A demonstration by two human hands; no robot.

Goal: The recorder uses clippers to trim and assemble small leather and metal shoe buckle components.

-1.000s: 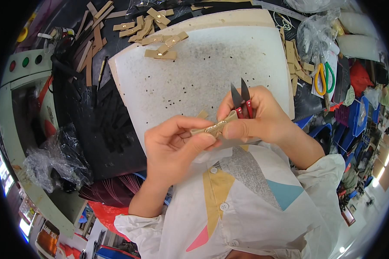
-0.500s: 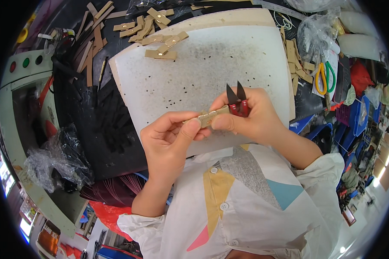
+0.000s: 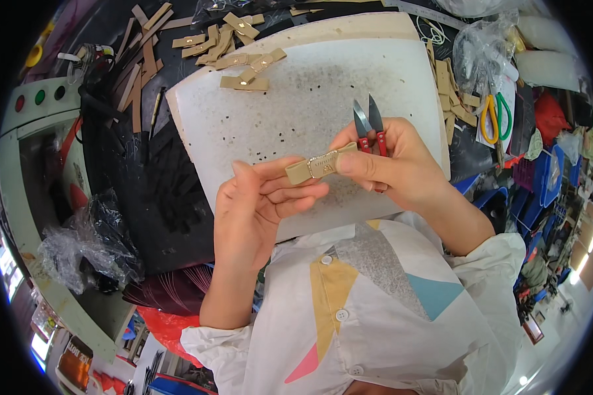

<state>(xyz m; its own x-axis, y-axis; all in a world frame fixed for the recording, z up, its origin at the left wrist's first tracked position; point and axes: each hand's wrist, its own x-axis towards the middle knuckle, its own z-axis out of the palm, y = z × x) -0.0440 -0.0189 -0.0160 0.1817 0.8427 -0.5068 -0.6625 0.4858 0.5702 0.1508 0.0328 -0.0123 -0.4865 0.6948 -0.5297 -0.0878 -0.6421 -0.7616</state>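
My right hand (image 3: pixel 405 164) pinches the right end of a tan bow (image 3: pixel 298 172) between thumb and fingers. The bow's middle carries a shiny metal plate (image 3: pixel 324 166) with a sparkling edge. The same hand also keeps a pair of thread snips (image 3: pixel 373 125) in its palm, dark blades pointing up and apart, red handles partly hidden by the fingers. My left hand (image 3: pixel 250 204) lies open beside the bow's left end, thumb lifted away, its fingers stretched just behind and under it; whether they touch the bow I cannot tell.
Under my hands lies a white board (image 3: pixel 211 131) dotted with small dark bits. Several tan bow pieces (image 3: pixel 244 82) sit at its far left, more tan strips (image 3: pixel 445 89) at its right. Scissors with yellow and green handles (image 3: pixel 495 118) lie farther right. Crumpled clear plastic (image 3: pixel 92 247) is at left.
My left thumb has come off the bow and the left fingers have opened. The bow has turned, so its plate faces up more. The snips have shifted slightly up and right.
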